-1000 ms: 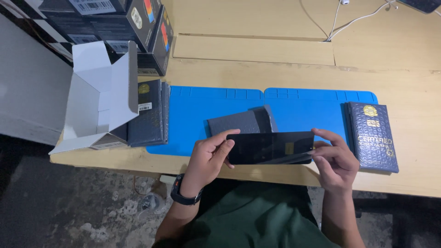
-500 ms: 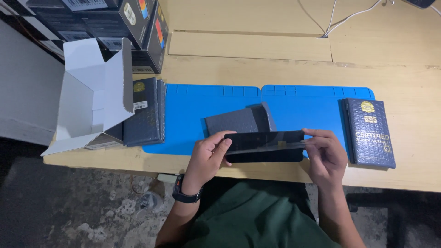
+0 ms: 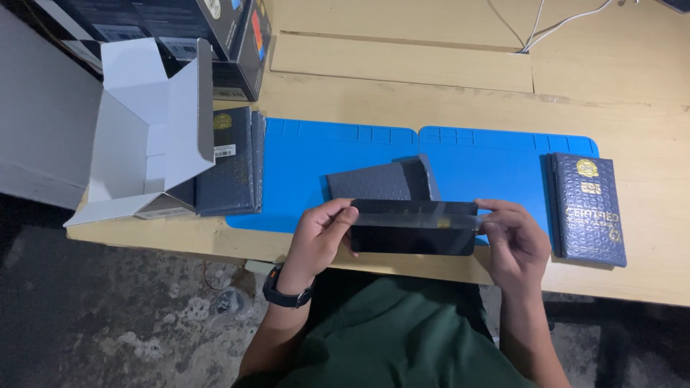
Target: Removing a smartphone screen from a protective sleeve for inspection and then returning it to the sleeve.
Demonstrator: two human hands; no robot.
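I hold a flat black phone point(image 3: 413, 237) sideways over the near edge of the blue mat point(image 3: 309, 165). My left hand point(image 3: 318, 241) grips its left end, a black watch on that wrist. My right hand point(image 3: 516, 244) pinches the right end, where a thin clear film lies across the upper part of the screen. Just behind the phone a dark grey padded pouch point(image 3: 381, 181) lies on the mat.
A dark blue embossed padded envelope point(image 3: 588, 207) lies at the mat's right edge. At left sit a stack of similar envelopes point(image 3: 230, 162), an open white carton point(image 3: 147, 129) and dark printed boxes point(image 3: 237, 36). White cables point(image 3: 546, 25) run across the wooden table point(image 3: 445, 72).
The phone has tilted in my hands, and a clear film now shows along its upper part. Both hands kept their grip on its ends.
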